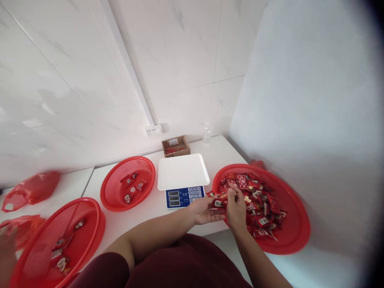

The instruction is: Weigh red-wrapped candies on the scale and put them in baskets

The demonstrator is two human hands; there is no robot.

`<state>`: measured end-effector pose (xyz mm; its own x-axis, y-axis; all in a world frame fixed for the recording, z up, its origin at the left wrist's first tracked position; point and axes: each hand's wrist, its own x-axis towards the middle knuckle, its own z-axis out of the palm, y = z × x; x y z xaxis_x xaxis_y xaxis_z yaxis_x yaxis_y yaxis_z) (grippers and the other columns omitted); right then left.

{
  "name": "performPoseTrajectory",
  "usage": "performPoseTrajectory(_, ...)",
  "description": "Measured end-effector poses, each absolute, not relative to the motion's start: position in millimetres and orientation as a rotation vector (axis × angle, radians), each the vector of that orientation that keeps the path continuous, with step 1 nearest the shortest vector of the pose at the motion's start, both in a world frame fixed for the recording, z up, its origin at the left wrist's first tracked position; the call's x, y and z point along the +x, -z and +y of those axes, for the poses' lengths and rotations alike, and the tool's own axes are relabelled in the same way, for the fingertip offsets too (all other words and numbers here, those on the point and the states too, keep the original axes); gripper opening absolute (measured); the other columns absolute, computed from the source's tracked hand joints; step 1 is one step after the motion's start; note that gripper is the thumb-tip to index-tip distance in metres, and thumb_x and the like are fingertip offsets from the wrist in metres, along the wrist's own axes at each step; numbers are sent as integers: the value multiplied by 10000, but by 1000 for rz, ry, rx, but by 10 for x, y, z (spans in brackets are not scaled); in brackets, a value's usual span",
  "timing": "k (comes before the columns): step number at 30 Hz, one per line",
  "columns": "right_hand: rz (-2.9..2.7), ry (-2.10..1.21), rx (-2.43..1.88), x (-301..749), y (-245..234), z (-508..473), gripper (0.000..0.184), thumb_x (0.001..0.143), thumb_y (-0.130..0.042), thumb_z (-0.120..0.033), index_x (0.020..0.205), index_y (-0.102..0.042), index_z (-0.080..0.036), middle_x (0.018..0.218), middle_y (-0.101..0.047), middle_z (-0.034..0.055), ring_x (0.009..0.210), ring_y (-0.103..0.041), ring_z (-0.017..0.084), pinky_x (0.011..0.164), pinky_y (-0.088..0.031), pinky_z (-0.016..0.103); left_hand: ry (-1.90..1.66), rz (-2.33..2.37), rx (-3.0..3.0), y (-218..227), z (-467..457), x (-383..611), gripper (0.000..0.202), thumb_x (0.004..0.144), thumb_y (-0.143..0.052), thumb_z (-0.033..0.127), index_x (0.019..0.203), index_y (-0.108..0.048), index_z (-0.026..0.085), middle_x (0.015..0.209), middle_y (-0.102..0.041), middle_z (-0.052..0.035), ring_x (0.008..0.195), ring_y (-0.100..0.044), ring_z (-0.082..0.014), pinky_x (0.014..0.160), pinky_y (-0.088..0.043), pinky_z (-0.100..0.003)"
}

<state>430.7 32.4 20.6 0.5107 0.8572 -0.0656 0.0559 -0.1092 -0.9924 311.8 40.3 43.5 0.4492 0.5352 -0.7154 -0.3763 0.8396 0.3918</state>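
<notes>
Small red wrapped packets (218,203) lie in my left hand (204,211), its fingers curled under them. My right hand (237,208) meets it at the near left rim of a large red plastic basket (295,220). Its thumb and fingers are pinched at the packets, and their tips partly hide what they grip. Inside that basket is a heap of similar red packets (264,204), some with white print. Left of my hands stands a digital scale with a bare white pan (183,171) and a blue keypad panel (184,197).
Two more red baskets, one farther back (147,164) and one nearer (97,216), each hold several packets. A cardboard box (181,153) with red packets sits behind the scale. Red plastic bags (36,190) lie at left, near another person's blurred hand (7,252).
</notes>
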Motion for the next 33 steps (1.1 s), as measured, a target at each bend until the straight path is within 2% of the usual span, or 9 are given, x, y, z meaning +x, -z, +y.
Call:
performPoseTrajectory(5, -937, -787, -1526, 4105, -175, 338, 467, 792, -446, -532, 1059, -579, -173, 1100, -630, 117, 985, -572, 215, 892, -433, 363, -623, 964, 214, -401, 432, 2929, 213, 813, -630, 150, 1014, -563, 169, 814, -662, -29, 679, -644, -123, 691, -531, -269)
performPoseTrajectory(9, -941, -796, -1578, 3948, -188, 368, 456, 794, -421, -540, 1015, -580, -173, 1014, -645, 111, 954, -571, 222, 884, -427, 370, -656, 974, 283, -460, 453, 2776, 173, 814, -633, 133, 975, -575, 163, 764, -658, -14, 586, -609, -85, 616, -506, -213)
performPoseTrajectory(14, -961, -857, -1556, 3797, -167, 422, 429, 761, -471, -578, 923, -587, -198, 927, -657, 81, 880, -580, 221, 834, -441, 362, -645, 1028, 340, -483, 500, 2566, 146, 816, -644, 156, 954, -597, 154, 730, -652, -14, 549, -593, -77, 561, -473, -190)
performPoseTrajectory(17, -974, -899, -1566, 3732, -139, 444, 403, 731, -520, -585, 870, -596, -214, 880, -665, 62, 836, -585, 223, 788, -450, 354, -669, 1011, 306, -463, 552, 2423, 145, 782, -673, 118, 910, -610, 146, 733, -654, -10, 541, -574, -66, 556, -462, -180)
performPoseTrajectory(20, -967, -963, -1601, 3676, -104, 461, 355, 697, -575, -566, 799, -598, -227, 769, -643, 20, 733, -571, 201, 680, -452, 327, -674, 985, 293, -432, 620, 2298, 138, 770, -664, 71, 877, -616, 143, 747, -660, -9, 545, -576, -67, 560, -461, -182)
performPoseTrajectory(24, -668, -1169, -1560, 3633, -48, 475, 309, 693, -599, -537, 805, -573, -250, 628, -571, -33, 526, -501, 150, 462, -392, 281, -692, 991, 341, -346, 776, 2177, 177, 748, -699, 98, 902, -626, 146, 793, -662, -23, 634, -619, -90, 631, -485, -204)
performPoseTrajectory(28, -401, -1212, -1512, 3679, -13, 444, 276, 672, -636, -503, 757, -536, -259, 570, -553, -46, 482, -505, 128, 391, -376, 245, -862, 1187, 645, -239, 1076, 1993, 218, 756, -706, 175, 949, -612, 134, 832, -652, -63, 796, -656, -154, 753, -506, -287)
performPoseTrajectory(31, -281, -1253, -1480, 3726, 19, 389, 290, 629, -695, -470, 732, -544, -245, 540, -555, -54, 484, -518, 106, 374, -381, 206, -905, 1329, 854, -191, 1306, 1803, 333, 737, -708, 193, 1043, -594, 130, 1017, -642, -112, 1003, -614, -216, 913, -457, -380)
performPoseTrajectory(33, -243, -1304, -1463, 3732, 62, 358, 294, 613, -713, -458, 714, -547, -237, 535, -575, -47, 491, -533, 105, 371, -395, 195, -889, 1378, 948, -171, 1390, 1699, 452, 696, -720, 161, 1123, -569, 142, 1205, -578, -126, 1190, -501, -249, 1046, -343, -411)
